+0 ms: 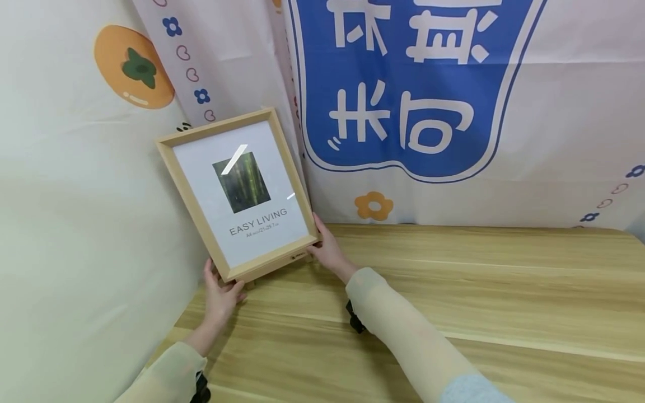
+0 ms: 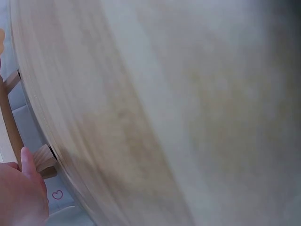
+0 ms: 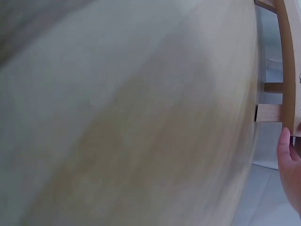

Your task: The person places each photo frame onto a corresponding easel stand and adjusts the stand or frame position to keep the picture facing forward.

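Note:
A pale wooden picture frame leans back on a small wooden easel in the far left corner of the table. Its white insert reads EASY LIVING below a dark green photo. My left hand grips the easel at the frame's lower left corner, thumb toward the ledge. At the lower right corner my right hand holds the other end of the ledge, fingers along the frame's side. In the left wrist view an easel leg stands beside my thumb; another leg shows in the right wrist view.
The wood-grain table extends to the right and toward me. A white cloth hangs close along the left side. Behind the table hangs a printed cloth with a blue sign and orange flower.

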Tool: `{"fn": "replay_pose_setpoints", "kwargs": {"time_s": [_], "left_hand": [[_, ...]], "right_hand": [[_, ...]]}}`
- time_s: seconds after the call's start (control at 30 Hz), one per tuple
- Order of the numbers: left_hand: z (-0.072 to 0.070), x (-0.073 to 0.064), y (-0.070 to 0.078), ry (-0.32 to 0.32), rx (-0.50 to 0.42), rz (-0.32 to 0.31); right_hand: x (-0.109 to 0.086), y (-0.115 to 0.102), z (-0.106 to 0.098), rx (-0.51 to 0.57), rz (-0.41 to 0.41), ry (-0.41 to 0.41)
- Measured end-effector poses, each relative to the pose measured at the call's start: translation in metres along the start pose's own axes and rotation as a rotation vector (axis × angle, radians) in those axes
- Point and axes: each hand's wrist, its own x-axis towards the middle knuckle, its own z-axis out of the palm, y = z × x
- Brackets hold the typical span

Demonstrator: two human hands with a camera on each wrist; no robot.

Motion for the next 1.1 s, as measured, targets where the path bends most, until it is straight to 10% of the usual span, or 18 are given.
{"fn": "replay_pose_setpoints", "kwargs": {"time_s": [1.1], "left_hand": [[0.069,-0.049,0.014,-0.050,-0.009,-0.013]], "right_hand": [[-0.043,0.010,-0.080,-0.059,-0.036,-0.046]]}}
